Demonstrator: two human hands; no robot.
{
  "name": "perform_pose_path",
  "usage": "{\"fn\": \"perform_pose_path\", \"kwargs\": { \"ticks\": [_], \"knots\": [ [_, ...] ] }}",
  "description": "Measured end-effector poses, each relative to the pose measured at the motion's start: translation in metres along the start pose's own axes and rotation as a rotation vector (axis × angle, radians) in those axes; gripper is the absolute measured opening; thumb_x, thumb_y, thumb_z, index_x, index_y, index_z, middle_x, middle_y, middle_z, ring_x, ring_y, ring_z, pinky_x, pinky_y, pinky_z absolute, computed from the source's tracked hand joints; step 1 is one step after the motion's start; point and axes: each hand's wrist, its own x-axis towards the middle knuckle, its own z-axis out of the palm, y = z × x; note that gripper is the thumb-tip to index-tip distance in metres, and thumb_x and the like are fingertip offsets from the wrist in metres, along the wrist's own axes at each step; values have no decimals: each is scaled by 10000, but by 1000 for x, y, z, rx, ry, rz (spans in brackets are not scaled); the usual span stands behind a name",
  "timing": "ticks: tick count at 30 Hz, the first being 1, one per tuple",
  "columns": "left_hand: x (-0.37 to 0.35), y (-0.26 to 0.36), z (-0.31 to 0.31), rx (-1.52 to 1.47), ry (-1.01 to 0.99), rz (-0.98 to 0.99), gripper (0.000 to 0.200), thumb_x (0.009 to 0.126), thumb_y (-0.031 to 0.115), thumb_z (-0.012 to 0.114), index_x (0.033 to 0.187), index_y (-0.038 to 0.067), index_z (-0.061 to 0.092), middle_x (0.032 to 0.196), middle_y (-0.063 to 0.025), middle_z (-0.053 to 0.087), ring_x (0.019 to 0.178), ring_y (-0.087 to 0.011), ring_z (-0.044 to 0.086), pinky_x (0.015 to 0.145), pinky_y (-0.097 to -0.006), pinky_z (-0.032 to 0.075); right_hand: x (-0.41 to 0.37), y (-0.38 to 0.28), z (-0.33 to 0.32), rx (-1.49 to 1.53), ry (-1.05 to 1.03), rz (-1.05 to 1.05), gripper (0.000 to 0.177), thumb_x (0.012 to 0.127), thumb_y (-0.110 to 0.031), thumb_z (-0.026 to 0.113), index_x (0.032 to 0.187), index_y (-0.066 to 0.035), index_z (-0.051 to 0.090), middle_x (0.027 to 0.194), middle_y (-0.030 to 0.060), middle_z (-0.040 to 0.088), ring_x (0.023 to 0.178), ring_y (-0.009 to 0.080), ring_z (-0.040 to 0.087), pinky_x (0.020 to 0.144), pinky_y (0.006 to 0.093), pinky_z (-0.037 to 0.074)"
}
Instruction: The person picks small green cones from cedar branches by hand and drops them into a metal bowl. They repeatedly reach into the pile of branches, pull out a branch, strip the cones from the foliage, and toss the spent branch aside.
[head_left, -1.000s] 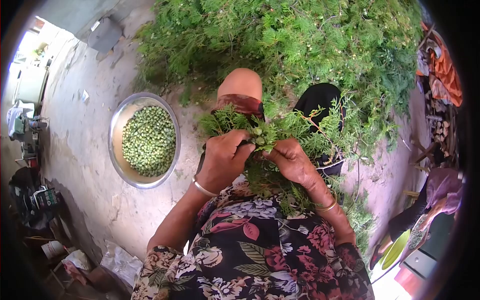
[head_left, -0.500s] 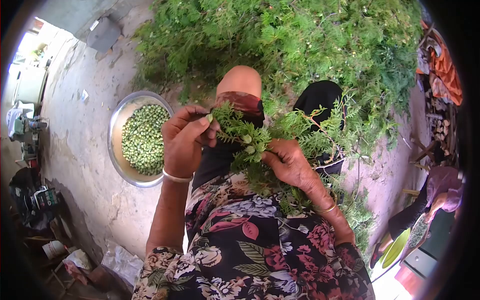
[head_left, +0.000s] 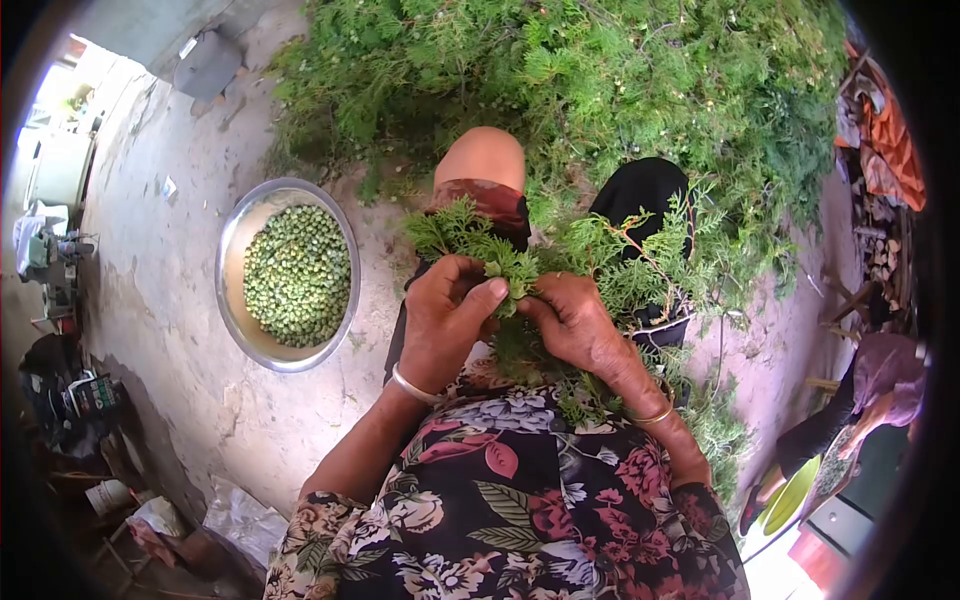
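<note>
A leafy conifer sprig, with flat scaly green foliage, is held over my lap. My right hand, wearing a gold bangle, pinches its stem between thumb and fingers. My left hand, wearing a white bangle, is closed at the middle of the sprig, its thumb tip against a pale green cone. Other cones there are mostly hidden by the fingers. To the left, a metal basin on the floor holds many small green cones.
A large heap of cut conifer branches lies beyond my knees. Another branch rests across my right knee. A clear plastic bag lies at lower left. Another person's arm and a green-yellow bowl are at right.
My left hand has moved right and down from the sprig's tip to the cones at its middle, close to my right hand. My right hand keeps its hold nearly in place.
</note>
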Motion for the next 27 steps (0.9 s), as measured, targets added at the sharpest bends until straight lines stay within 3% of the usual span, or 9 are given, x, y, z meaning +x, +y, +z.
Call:
{"fn": "perform_pose_path", "kwargs": {
  "ticks": [7, 10, 13, 14, 16, 20, 22, 25, 27],
  "knots": [
    [8, 0, 0, 26, 5, 83, 165, 834, 72, 651, 945, -29, 580, 720, -14, 595, 571, -42, 503, 469, -201, 397, -1, 0, 1, -59, -13, -38, 170, 769, -87, 669, 715, 4, 536, 637, 168, 524, 648, 378, 541, 608, 450, 429],
    [14, -2, -9, 176, 41, 260, 120, 823, 72, 645, 882, -25, 605, 686, 0, 577, 543, -37, 493, 437, -193, 377, 1, -3, -2, -45, -17, -44, 178, 772, -82, 667, 704, 1, 526, 633, 164, 521, 646, 371, 541, 604, 447, 426],
    [15, 6, -15, -119, -13, -32, 76, 826, 70, 633, 850, 3, 608, 605, 15, 532, 424, -42, 402, 393, -187, 320, 3, -10, -4, 0, -13, -65, 191, 776, -78, 663, 689, 1, 512, 633, 160, 526, 642, 366, 541, 601, 442, 425],
    [18, 4, -18, -117, -17, -33, 76, 826, 70, 633, 850, 3, 608, 605, 15, 532, 424, -42, 402, 393, -187, 320, 3, -10, -4, 34, 8, -85, 200, 778, -77, 661, 680, 1, 505, 632, 158, 528, 637, 365, 541, 599, 439, 425],
    [28, -2, -37, -592, -83, -14, 77, 867, 78, 592, 911, 15, 596, 610, 12, 499, 436, -51, 387, 390, -177, 318, -2, -4, -6, 10, -13, -53, 205, 778, -81, 662, 674, 2, 506, 632, 161, 532, 624, 371, 537, 591, 443, 424],
    [40, 12, -99, -730, -195, 70, 190, 928, 142, 511, 1068, 16, 538, 769, -63, 512, 544, -68, 416, 441, -200, 374, -5, 4, 0, 30, 6, 34, 220, 778, -96, 668, 664, 5, 510, 624, 172, 534, 602, 389, 539, 579, 460, 426],
    [29, 14, -96, -646, -206, 40, 264, 909, 186, 540, 1111, 16, 526, 833, -120, 539, 576, -104, 449, 467, -231, 411, 1, 3, -1, 33, 22, 56, 219, 782, -104, 667, 671, 6, 515, 632, 177, 540, 613, 393, 548, 585, 464, 431],
    [8, 10, -62, -857, -344, -121, 317, 895, 242, 553, 1125, 25, 524, 959, -194, 564, 642, -159, 513, 512, -265, 452, 5, 2, 0, 18, 32, 99, 216, 791, -120, 664, 688, 9, 525, 648, 185, 554, 638, 398, 564, 599, 467, 444],
    [-2, 4, -42, -737, -327, -151, 218, 886, 172, 555, 1032, 13, 581, 894, -180, 596, 611, -158, 524, 527, -275, 455, 4, 3, 0, -5, 19, 130, 214, 796, -128, 661, 698, 11, 530, 657, 188, 561, 653, 398, 571, 608, 466, 451]
  ]
}}
